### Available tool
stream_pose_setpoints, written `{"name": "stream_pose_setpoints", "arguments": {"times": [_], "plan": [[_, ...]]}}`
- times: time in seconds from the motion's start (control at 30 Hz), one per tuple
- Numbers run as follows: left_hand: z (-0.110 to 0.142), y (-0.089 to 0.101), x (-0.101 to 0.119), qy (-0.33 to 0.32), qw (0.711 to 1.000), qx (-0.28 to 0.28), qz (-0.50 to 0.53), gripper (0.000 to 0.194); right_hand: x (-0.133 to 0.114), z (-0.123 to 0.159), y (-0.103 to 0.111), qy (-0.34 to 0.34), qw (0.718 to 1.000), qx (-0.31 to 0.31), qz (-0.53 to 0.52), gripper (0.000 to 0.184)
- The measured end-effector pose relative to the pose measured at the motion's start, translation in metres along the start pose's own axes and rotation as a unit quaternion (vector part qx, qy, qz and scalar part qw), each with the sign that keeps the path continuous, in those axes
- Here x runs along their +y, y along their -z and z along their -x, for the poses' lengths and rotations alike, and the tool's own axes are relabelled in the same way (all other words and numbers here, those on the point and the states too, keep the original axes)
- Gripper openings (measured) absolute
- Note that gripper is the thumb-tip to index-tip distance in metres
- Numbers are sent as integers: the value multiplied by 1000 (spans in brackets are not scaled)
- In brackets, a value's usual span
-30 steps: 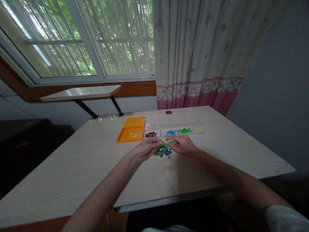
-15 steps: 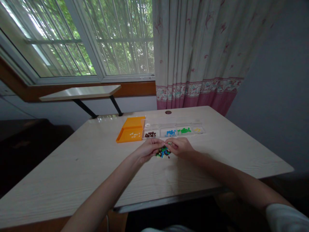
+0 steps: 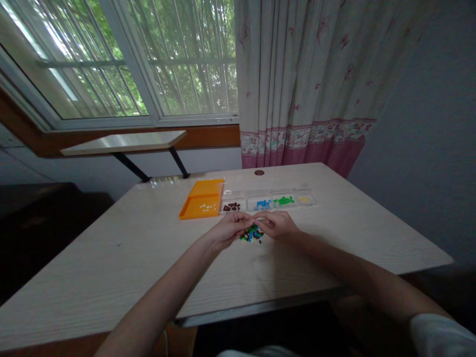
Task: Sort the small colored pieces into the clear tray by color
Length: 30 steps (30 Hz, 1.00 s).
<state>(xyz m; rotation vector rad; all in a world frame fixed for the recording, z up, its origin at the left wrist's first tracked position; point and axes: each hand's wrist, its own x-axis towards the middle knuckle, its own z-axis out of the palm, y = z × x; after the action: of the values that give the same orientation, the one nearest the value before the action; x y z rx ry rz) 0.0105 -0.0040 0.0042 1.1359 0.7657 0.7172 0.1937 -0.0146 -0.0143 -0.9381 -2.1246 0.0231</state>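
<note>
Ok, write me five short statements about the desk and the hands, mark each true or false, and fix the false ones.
1. The orange case lies open on the desk. True.
2. The brown pieces are in the orange case. False: they are in a clear compartment beside it; white pieces lie in the case.
3. The green pieces lie between the blue pieces and the yellow pieces. True.
4. The left hand and right hand are wide apart. False: their fingertips come close together by the mixed pile.
5. The mixed pile is all one colour. False: it shows green, blue and brown, among others.
</note>
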Motion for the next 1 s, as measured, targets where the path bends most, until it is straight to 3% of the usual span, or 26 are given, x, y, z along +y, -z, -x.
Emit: {"name": "stream_pose_setpoints", "arguments": {"times": [0.27,0.37,0.43,0.5,0.57,0.63,0.8,1.0], "plan": [[-3,-1,-3,-15,999,18,-28,36,2,1,-1,6,1000,10,2,23],[-3,-4,-3,-87,989,70,-101,34,5,0,0,6,1000,23,-2,23],[-2,-5,-3,-174,954,119,-212,28,5,0,1,6,999,36,-5,23],[1,-6,-2,-251,895,145,-340,20,5,0,2,3,999,44,-5,24],[5,-8,-2,-293,843,143,-427,16,5,0,2,0,999,40,-5,26],[7,-10,-2,-314,815,140,-466,16,4,-1,3,-2,999,36,-6,27],[9,-11,-2,-346,786,174,-482,17,4,-2,4,5,999,35,-5,26],[9,-11,-2,-339,788,171,-484,17,5,-1,3,2,1000,31,0,27]]}}
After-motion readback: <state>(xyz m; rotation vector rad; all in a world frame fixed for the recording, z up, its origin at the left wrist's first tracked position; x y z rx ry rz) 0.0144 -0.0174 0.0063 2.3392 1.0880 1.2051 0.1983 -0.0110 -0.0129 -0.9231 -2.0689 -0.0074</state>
